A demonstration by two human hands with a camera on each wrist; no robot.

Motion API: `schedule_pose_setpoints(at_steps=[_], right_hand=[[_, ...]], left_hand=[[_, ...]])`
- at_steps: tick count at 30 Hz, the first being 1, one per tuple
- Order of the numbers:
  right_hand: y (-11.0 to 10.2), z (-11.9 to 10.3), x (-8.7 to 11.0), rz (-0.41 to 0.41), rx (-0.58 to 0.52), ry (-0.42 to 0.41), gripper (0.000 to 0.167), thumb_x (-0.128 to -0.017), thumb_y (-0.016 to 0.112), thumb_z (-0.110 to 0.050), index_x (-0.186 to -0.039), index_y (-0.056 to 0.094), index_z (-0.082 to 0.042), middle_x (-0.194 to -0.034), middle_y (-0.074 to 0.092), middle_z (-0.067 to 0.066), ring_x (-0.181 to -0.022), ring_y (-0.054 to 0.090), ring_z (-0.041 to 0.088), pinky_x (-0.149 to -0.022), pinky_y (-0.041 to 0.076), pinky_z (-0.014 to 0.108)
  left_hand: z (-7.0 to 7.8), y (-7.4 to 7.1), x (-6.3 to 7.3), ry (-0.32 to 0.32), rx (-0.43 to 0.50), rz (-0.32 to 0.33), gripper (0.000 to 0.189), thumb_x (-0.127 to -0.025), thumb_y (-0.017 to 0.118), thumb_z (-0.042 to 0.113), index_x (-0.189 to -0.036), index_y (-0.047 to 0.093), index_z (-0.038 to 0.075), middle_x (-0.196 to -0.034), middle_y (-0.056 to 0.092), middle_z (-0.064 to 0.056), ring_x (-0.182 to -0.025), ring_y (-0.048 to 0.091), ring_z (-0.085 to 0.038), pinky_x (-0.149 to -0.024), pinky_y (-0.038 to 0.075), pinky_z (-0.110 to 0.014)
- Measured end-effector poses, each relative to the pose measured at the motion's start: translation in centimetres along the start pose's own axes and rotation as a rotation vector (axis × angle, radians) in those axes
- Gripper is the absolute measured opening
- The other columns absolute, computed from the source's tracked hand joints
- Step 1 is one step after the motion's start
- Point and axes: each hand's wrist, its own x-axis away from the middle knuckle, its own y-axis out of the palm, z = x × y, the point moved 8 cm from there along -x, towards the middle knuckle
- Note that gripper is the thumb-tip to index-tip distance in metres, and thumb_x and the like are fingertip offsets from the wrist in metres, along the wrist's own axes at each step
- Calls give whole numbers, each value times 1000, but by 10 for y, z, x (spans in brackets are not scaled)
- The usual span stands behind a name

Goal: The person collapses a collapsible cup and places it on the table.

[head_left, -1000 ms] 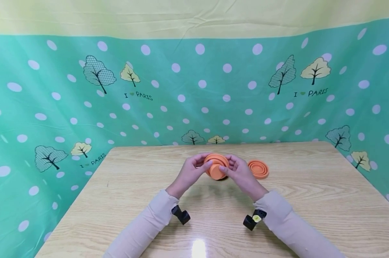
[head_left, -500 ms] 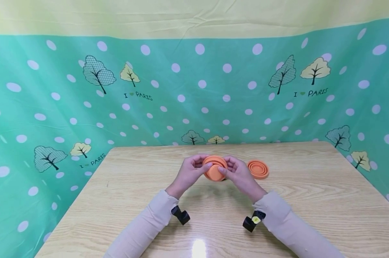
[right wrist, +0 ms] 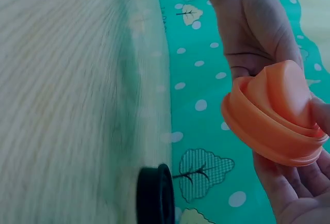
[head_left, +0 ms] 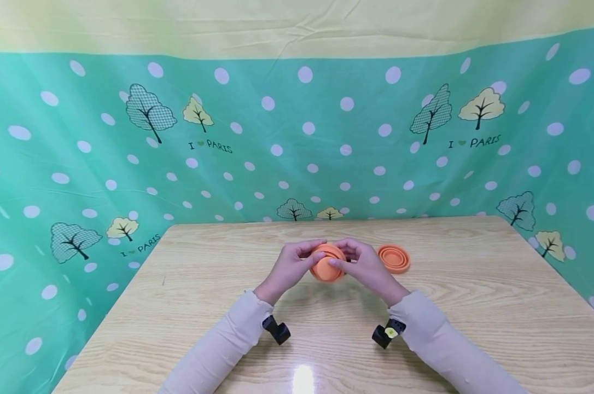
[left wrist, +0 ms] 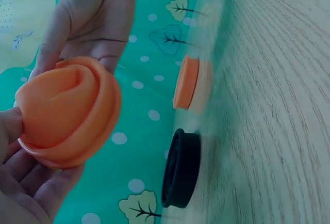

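Note:
Both hands hold an orange collapsible silicone cup [head_left: 325, 270] above the table, its smaller round base facing the person. My left hand [head_left: 293, 266] grips its left side, thumb on the folded wall and fingers behind the rim. From the other side my right hand [head_left: 363, 265] grips it, the thumb pressing close to the base. In the left wrist view the wall of the cup [left wrist: 62, 108] is creased and partly folded into its rings. The right wrist view shows the cup [right wrist: 278, 113] tilted, with its wide rim lowermost.
Right of the hands, an orange ringed disc, like a collapsed cup [head_left: 394, 258], lies on the wooden table [head_left: 257, 350]. A black ringed disc [left wrist: 181, 168] stands behind the held cup, mostly hidden in the head view. A green dotted curtain [head_left: 257, 131] hangs behind.
The cup has moved slightly down and toward the person, and its base has tilted and flattened toward the rim. The right thumb has shifted a little left. The orange disc stays put.

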Motion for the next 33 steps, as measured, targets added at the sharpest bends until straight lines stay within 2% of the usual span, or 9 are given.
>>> schedule_pose_setpoints(at_steps=[3,7,13,17,22,29,33], right_hand=[[0,-1,-1,3,90,-15,36,-84,73,-24,-112,64,-3,-102,68,10,-86,63,16,-69,54,26],[6,-3,-1,-35,130,-29,35,-84,73,-22,-112,65,-2,-100,68,9,-83,63,16,-68,54,26],[8,-2,-1,-20,128,-31,27,-84,72,-16,-106,64,-2,-96,67,9,-81,62,17,-66,53,25],[7,0,0,17,92,-58,24,-84,71,-14,-103,64,-1,-97,67,11,-83,61,17,-68,52,25],[3,-1,2,77,30,-75,26,-85,70,-15,-105,62,0,-97,67,12,-83,61,15,-68,52,26],[-6,-4,0,185,-109,-50,27,-88,67,-8,-110,58,3,-102,62,16,-88,61,12,-74,54,23],[-8,-7,0,217,-156,-42,25,-88,65,-3,-110,56,5,-103,61,16,-89,61,11,-74,55,23]], left_hand=[[-1,1,1,-3,-39,-27,40,-92,61,20,-126,59,-1,-117,65,-13,-98,64,-20,-74,55,-24],[-3,1,1,-13,-68,-37,38,-91,62,17,-126,59,2,-118,65,-12,-99,63,-20,-75,53,-21],[-6,4,0,-59,-16,-70,38,-91,61,8,-128,56,-2,-121,62,-17,-101,63,-25,-74,54,-22],[-6,2,-1,-80,11,-78,39,-92,61,8,-129,55,-3,-125,60,-16,-107,61,-24,-83,52,-25],[-6,-4,-2,-123,90,-32,39,-96,56,18,-130,54,0,-127,60,-11,-112,58,-20,-93,48,-27],[-7,-5,-4,-129,166,-20,43,-96,56,21,-134,50,1,-126,58,-16,-108,59,-19,-94,48,-31],[-8,-5,-5,-139,215,-8,43,-95,58,17,-134,50,1,-125,58,-18,-104,60,-17,-91,50,-30]])
